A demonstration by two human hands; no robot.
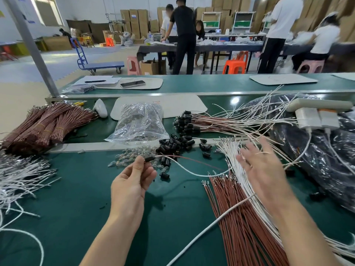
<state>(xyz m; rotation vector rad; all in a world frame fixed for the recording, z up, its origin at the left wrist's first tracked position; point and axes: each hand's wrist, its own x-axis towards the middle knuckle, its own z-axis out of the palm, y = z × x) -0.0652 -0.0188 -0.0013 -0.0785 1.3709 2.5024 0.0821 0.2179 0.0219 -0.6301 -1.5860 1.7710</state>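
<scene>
Green matting covers the bench (76, 189) where we are fitting wires into lamp sockets. Our left hand (132, 181) pinches one black socket (149, 158) between thumb and curled fingertips, just above the mat and near the loose sockets (176, 144). A white lead (192, 174) and a red lead (194, 161) trail from it, apparently both seated, though the joint is too small to confirm. Our right hand (263, 169) hovers over the white wires (228, 150), fingers straight and spread, gripping nothing. Next, we judge, it must single out one wire or take the wired piece away.
</scene>
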